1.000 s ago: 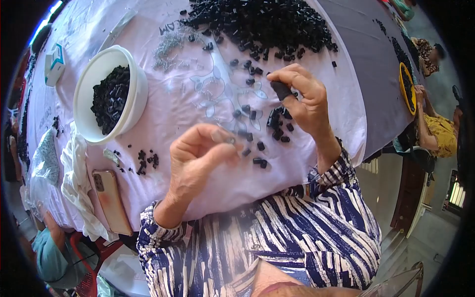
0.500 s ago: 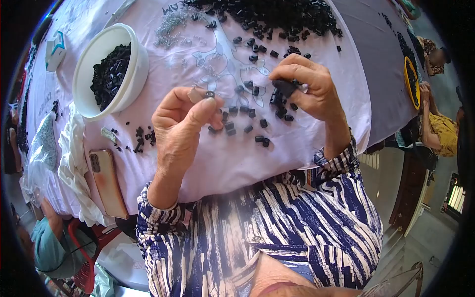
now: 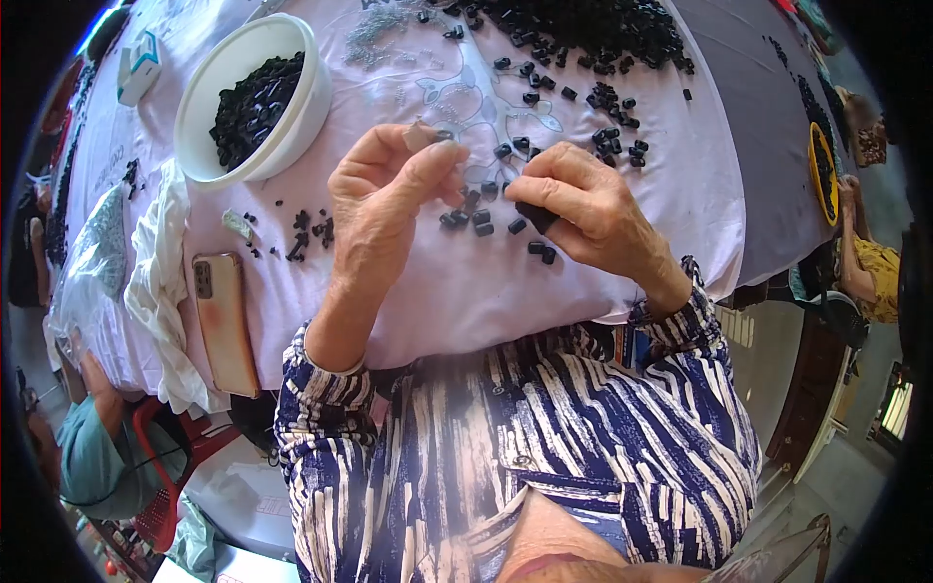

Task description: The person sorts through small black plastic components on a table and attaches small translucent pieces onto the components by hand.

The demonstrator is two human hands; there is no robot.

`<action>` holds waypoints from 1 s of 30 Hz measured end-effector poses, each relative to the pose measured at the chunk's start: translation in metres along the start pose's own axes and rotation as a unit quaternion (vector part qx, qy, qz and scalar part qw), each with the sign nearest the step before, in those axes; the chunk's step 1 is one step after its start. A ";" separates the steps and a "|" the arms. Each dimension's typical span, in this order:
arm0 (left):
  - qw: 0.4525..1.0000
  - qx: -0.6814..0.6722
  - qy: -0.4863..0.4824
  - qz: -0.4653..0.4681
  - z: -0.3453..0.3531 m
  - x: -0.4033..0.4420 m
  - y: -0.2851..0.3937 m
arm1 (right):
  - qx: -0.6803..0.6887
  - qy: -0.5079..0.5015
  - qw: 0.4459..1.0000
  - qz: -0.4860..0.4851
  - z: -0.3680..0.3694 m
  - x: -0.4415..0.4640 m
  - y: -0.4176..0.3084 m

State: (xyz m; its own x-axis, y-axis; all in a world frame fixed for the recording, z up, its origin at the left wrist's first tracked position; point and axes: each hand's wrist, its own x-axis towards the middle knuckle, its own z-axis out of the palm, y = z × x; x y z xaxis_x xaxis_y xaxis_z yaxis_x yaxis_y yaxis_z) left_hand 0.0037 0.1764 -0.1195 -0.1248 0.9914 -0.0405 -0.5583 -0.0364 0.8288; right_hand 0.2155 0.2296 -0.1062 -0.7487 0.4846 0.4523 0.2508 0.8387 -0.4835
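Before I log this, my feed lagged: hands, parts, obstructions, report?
Left hand pinches small grey piece. Right hand, black finger cover on; contents unclear. Black cylindrical pieces loose on cloth. No obstruction seen between hands.

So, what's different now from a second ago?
The right hand came back toward the striped shirt, nearer the left hand, which moved farther out over the table. Any new hold is too blurry to tell. The white bowl and phone stayed put.
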 end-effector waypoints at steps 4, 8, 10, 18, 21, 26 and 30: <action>1.000 0.011 0.000 0.000 0.002 0.003 0.001 | -0.005 -0.005 1.000 -0.012 0.005 0.006 0.001; 1.000 0.004 0.009 0.003 0.002 0.003 0.002 | -0.008 -0.002 1.000 -0.021 0.007 0.009 -0.004; 1.000 0.003 0.000 0.011 0.002 0.004 0.002 | -0.014 -0.007 0.999 -0.029 0.014 0.010 -0.009; 1.000 -0.011 0.014 0.006 0.003 0.004 0.001 | -0.095 -0.030 0.991 -0.093 0.032 -0.009 -0.017; 1.000 -0.017 -0.007 -0.003 -0.002 0.004 -0.004 | -0.101 0.006 0.993 -0.054 0.018 -0.019 -0.012; 1.000 -0.012 0.001 -0.028 0.001 0.002 -0.006 | -0.192 0.028 0.978 0.076 -0.015 -0.050 0.026; 0.999 -0.007 -0.006 -0.040 0.001 0.000 -0.008 | -0.212 0.064 0.967 0.127 -0.030 -0.069 0.045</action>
State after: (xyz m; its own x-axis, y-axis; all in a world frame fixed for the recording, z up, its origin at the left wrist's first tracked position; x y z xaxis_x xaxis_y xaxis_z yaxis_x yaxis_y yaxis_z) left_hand 0.0092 0.1770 -0.1254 -0.0689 0.9926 -0.0997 -0.5773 0.0418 0.8154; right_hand 0.2969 0.2417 -0.1368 -0.5555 0.6920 0.4610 0.6651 0.7026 -0.2531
